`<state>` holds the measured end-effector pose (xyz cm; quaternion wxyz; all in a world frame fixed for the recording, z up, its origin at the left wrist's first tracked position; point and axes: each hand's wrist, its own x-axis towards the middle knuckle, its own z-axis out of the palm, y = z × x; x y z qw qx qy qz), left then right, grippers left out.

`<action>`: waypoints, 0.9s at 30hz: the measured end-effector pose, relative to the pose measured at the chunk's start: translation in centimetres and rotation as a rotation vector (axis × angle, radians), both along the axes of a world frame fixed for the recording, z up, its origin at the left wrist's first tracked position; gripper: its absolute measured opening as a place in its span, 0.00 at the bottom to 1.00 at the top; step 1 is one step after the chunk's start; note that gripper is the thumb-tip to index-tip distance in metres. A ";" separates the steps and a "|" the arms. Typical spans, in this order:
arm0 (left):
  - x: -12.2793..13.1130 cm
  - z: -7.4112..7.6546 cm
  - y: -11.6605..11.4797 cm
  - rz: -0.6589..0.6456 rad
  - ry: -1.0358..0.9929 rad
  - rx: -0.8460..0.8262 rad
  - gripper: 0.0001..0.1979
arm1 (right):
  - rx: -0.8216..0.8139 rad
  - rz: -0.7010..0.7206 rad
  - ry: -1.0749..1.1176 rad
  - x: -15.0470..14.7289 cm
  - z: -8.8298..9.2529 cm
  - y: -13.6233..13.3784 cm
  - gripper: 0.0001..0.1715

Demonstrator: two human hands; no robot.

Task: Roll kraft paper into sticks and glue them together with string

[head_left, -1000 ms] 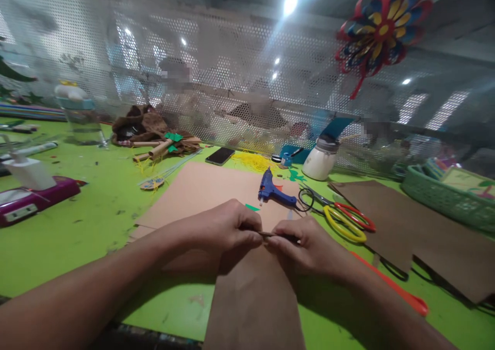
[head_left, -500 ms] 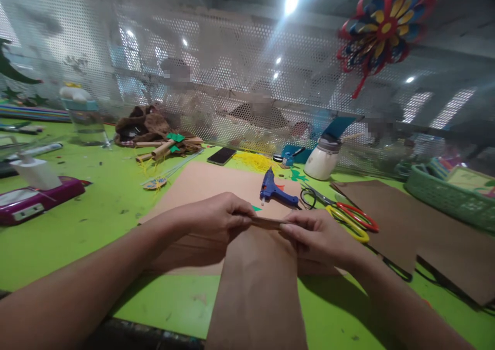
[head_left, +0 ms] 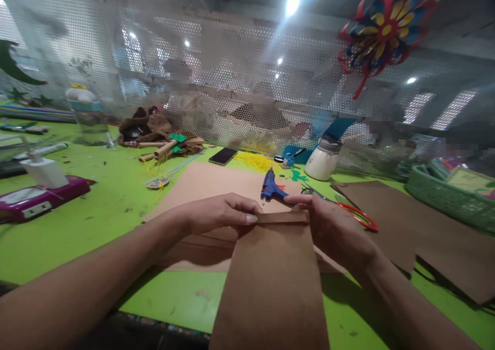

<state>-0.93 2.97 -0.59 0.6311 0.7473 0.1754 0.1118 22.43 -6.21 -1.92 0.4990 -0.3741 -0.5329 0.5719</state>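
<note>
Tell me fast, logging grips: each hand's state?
Left hand: closed, pinching the folded top edge of the long brown paper sheet.
Right hand: gripping the same fold.

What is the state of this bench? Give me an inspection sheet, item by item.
surface: green table, speckled with scraps.
job's things: brown paper, far edge folded over, its far end over tan cardboard.
clutter: glue gun, scissors, phone, white jar, green basket.
hands: left hand pinches the fold; right hand at its right end, grip hidden.
cables: nothing seen.
surroundings: perforated screen, paper flower upper right; blurred people behind.
</note>
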 end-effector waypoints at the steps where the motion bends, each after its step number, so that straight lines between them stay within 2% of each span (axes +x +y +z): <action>1: 0.1 -0.2 -0.2 0.005 -0.014 -0.068 0.09 | 0.017 0.019 0.024 -0.2 0.2 -0.2 0.20; 7: 1.5 -2.0 -2.9 0.013 -0.135 -0.516 0.07 | 0.215 0.192 -0.301 -1.5 1.2 -1.2 0.13; 11: 2.2 -2.2 -4.1 -0.060 -0.160 -0.610 0.09 | 0.355 0.152 -0.378 -1.7 1.2 -1.3 0.08; 14: 2.0 -2.2 -4.0 -0.114 -0.126 -0.583 0.10 | 0.335 0.143 -0.342 -1.5 1.1 -1.3 0.08; 19: 1.5 -1.7 -2.1 0.062 -0.095 -0.402 0.09 | 0.201 0.105 -0.273 -1.2 0.8 -1.2 0.08; 23: 1.5 -0.9 -0.7 0.182 -0.035 -0.193 0.17 | 0.020 0.171 -0.452 -1.2 0.8 -0.7 0.13; 25: 1.7 -0.8 -0.8 0.162 -0.023 -0.107 0.21 | 0.040 0.098 -0.581 -1.3 1.0 -0.4 0.13; 27: 1.9 -0.9 -1.1 0.111 -0.010 -0.022 0.20 | 0.061 -0.003 -0.665 -1.5 1.1 -0.3 0.13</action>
